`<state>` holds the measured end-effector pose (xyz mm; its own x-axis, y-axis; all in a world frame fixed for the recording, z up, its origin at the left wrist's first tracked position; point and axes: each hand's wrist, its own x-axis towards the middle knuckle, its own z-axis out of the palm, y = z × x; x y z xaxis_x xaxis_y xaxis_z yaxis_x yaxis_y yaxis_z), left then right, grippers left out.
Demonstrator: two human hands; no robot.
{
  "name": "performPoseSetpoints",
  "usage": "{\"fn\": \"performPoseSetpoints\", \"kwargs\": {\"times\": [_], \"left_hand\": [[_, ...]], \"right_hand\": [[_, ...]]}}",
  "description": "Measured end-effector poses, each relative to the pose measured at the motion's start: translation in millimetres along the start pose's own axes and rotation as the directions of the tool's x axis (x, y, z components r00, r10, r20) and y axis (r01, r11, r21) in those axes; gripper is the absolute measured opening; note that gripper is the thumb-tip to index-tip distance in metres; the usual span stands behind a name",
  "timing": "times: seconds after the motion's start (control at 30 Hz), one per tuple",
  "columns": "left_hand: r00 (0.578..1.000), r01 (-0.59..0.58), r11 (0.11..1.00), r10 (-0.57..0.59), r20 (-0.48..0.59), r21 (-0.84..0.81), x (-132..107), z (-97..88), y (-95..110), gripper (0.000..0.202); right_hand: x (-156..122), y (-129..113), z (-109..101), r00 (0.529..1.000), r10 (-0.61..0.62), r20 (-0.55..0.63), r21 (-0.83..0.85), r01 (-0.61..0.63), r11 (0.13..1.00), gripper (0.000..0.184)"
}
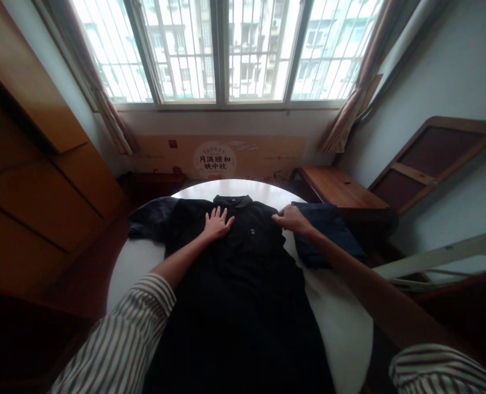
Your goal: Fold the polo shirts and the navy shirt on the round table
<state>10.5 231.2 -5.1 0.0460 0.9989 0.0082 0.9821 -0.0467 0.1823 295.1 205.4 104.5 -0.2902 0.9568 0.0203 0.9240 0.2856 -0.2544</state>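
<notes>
A black polo shirt (238, 295) lies spread on a round white table (341, 312), its collar toward the window. Its left-hand sleeve stretches out over the table's edge, while the other sleeve does not show stretched out. My left hand (217, 223) rests flat on the shirt's upper chest, fingers spread. At the shirt's right shoulder, my right hand (294, 219) is closed, pinching the edge of the black fabric. Just beyond my right wrist lies a folded dark blue garment (329, 232), partly covered by my forearm.
Behind the table is a barred window (226, 54) with curtains (347, 120) at its sides. A wooden side table (341, 186) and a leaning framed panel (427, 158) stand at the right. Wooden cabinets (33, 191) line the left.
</notes>
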Motion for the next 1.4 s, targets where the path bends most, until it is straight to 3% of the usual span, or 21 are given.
{"fn": "performPoseSetpoints", "kwargs": {"times": [0.17, 0.27, 0.33, 0.43, 0.53, 0.63, 0.87, 0.97, 1.07, 1.17, 1.23, 1.3, 1.4], "left_hand": [[1.000, -0.002, 1.000, 0.002, -0.012, -0.002, 1.3, 0.6, 0.5, 0.078], [1.000, -0.004, 1.000, 0.004, -0.014, -0.001, 1.5, 1.4, 2.0, 0.077], [1.000, -0.003, 1.000, 0.003, -0.016, 0.002, 1.7, 2.1, 2.0, 0.077], [1.000, 0.003, 1.000, -0.003, -0.008, 0.003, 3.4, 2.6, 0.6, 0.077], [1.000, 0.013, 1.000, -0.013, 0.000, -0.003, 9.3, 1.7, -2.3, 0.077], [1.000, 0.030, 1.000, -0.030, 0.005, -0.006, 23.1, -0.5, -6.6, 0.077], [0.998, 0.063, 0.998, -0.063, 0.021, 0.000, 76.3, -5.9, -14.0, 0.076], [0.997, 0.067, 0.998, -0.067, 0.036, -0.004, 92.6, -9.8, -13.1, 0.074], [0.998, 0.064, 0.998, -0.064, -0.017, -0.023, 93.9, -17.5, -7.9, 0.066], [0.985, -0.056, 0.997, 0.046, -0.165, -0.055, 68.0, -32.2, 0.3, 0.047], [0.952, -0.224, 0.969, 0.196, -0.235, -0.101, 27.7, -45.4, 4.6, 0.037], [0.900, -0.403, 0.902, 0.359, -0.248, -0.156, -32.8, -58.6, 5.4, 0.030], [0.813, -0.582, 0.794, 0.567, -0.133, -0.177, -146.2, -71.3, -1.8, 0.028]], "right_hand": [[-13.1, 62.1, -68.9, 0.987, -0.003, -0.163, -0.028, -0.002, 1.000, 0.040], [-17.9, 64.4, -77.8, 0.950, 0.026, -0.311, -0.087, -0.056, 0.995, 0.031], [-16.8, 42.5, -62.6, 0.951, -0.065, -0.303, -0.101, 0.036, 0.994, 0.026], [-7.0, -7.3, -16.5, 0.979, -0.188, -0.077, -0.050, 0.185, 0.981, 0.023], [10.0, -46.6, 34.1, 0.987, -0.103, 0.123, -0.010, 0.105, 0.994, 0.037], [33.4, -60.4, 68.0, 0.983, -0.029, 0.183, -0.017, 0.033, 0.999, 0.048], [98.7, -43.0, 91.1, 0.954, 0.103, 0.281, -0.043, -0.095, 0.995, 0.078], [113.7, -40.5, 92.6, 0.962, 0.089, 0.257, -0.048, -0.079, 0.996, 0.077], [108.8, -46.6, 89.0, 0.980, 0.057, 0.189, -0.053, -0.047, 0.997, 0.070], [73.1, -54.2, 77.0, 0.992, -0.116, 0.047, -0.061, 0.119, 0.991, 0.059], [29.3, -54.7, 64.3, 0.953, -0.298, -0.049, -0.044, 0.296, 0.954, 0.046], [-27.7, -49.9, 50.3, 0.892, -0.443, -0.087, 0.015, 0.446, 0.895, 0.032], [-122.4, -37.2, 35.2, 0.859, -0.511, -0.030, 0.127, 0.511, 0.850, 0.024]]}}
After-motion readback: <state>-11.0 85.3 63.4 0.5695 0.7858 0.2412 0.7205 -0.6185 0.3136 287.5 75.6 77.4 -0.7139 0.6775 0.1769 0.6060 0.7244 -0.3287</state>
